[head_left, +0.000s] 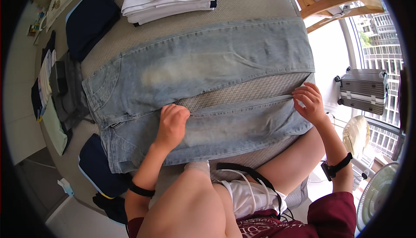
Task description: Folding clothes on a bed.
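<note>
A pair of faded blue jeans [199,60] lies spread flat on a grey woven bed cover [247,88], waist to the left and leg ends to the right. My left hand [172,124] is closed on the inner edge of the near leg, close to the crotch. At the leg's far right end, my right hand [308,102] pinches the same inner edge by the hem. Between the two hands this edge runs nearly straight. A wedge of the cover shows between the two legs. The fingertips of both hands are partly hidden.
Folded white clothes [169,1] with dark trim are stacked beyond the jeans. Navy folded garments [93,21] lie at the far left, another navy piece [102,168] nearer. A wooden chair [338,1], a grey suitcase [362,91] and a fan [379,194] stand on the right.
</note>
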Demonstrator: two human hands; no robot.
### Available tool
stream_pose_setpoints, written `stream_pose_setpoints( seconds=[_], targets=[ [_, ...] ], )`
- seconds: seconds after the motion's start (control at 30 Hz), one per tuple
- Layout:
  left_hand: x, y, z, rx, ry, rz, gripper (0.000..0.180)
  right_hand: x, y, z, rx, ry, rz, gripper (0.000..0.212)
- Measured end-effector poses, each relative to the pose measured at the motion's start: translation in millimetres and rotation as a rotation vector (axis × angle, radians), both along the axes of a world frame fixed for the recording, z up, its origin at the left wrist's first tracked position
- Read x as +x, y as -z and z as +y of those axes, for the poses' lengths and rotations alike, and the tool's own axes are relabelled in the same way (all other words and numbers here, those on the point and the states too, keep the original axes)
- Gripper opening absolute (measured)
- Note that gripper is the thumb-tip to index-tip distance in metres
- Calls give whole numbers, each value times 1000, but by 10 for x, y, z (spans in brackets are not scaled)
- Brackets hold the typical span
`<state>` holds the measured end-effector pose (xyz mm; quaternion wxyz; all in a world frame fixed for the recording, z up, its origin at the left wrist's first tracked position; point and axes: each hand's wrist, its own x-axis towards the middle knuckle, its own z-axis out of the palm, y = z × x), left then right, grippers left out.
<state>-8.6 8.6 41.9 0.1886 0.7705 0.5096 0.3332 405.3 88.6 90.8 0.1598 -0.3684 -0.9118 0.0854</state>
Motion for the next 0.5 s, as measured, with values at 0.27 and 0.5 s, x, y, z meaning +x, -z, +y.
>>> stream_pose_setpoints(
  seconds=[0.27,0.5],
  targets=[
    [-60,-154,82,-104,106,-13,22,-30,-75,46,-511,171,71,19],
    [-37,-65,54,24,133,121,32,-197,136,27,-263,-76,-117,42]
  ],
)
